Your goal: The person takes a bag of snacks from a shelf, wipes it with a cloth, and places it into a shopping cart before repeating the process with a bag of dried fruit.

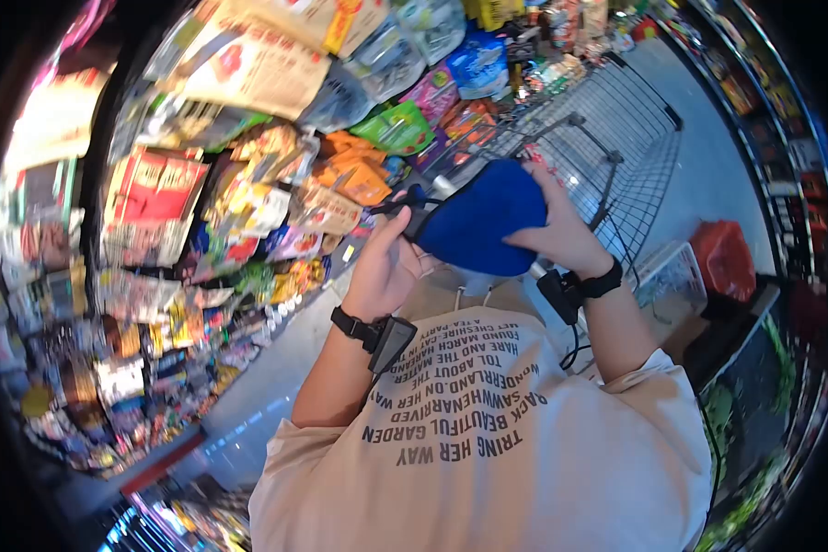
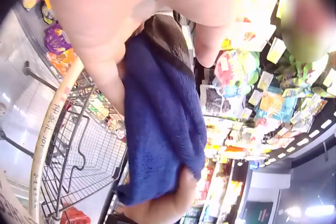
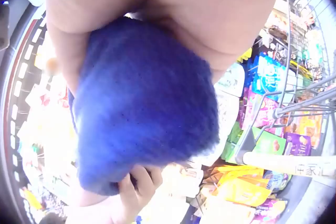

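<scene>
Both hands hold a blue fuzzy cloth piece (image 1: 488,216) with a dark strip along one edge, in front of the chest. My left hand (image 1: 386,271) grips its dark edge at the left, thumb up. On the other side my right hand (image 1: 570,225) pinches the blue cloth, its thumb lying on the near face and the fingers partly behind. In the left wrist view the blue cloth (image 2: 163,124) hangs in folds, with the dark strip (image 2: 170,40) close to the left fingers. The right wrist view shows the blue cloth (image 3: 147,103) spread broad beneath the right hand.
Just beyond the hands stands a wire shopping cart (image 1: 630,147). Shelves of bagged goods fill the left, among them orange packets (image 1: 354,170) and a green bag (image 1: 396,129). A red basket (image 1: 722,258) sits at the right, near leafy greens (image 1: 722,423).
</scene>
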Demonstrator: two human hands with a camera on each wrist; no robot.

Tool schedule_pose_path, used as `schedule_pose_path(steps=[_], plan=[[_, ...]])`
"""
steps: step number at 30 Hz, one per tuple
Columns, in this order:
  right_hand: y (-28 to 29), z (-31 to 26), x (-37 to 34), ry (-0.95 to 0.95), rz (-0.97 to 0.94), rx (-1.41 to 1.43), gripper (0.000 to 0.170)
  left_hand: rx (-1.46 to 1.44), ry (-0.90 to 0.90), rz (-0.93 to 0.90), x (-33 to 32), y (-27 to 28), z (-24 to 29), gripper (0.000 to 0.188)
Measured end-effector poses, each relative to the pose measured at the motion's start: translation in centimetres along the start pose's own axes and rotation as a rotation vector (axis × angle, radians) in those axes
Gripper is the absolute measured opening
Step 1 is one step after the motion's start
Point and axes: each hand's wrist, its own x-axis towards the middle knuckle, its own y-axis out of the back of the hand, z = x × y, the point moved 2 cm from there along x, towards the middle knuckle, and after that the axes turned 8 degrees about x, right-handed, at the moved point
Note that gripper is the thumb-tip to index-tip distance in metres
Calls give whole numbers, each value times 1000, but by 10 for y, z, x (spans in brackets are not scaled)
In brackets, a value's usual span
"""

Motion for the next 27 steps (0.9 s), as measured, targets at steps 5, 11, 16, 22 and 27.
schedule_pose_path(steps=[5, 11, 16, 22, 27], plan=[[-47, -23, 17, 119, -94, -7, 59, -29, -33, 161, -60, 22, -24, 53], [-147, -32, 10, 50, -209, -657, 68, 313, -184, -53, -137, 54, -24, 74], [-277, 0, -30, 78, -355, -347, 65, -26, -366, -38, -189, 102, -37, 64], [-318, 55, -52, 60, -407, -183, 59, -317, -404, -167, -221, 135, -29, 77], [-302, 50, -68, 246, -146, -639, 61, -254, -246, -138, -225, 123, -37, 61]])
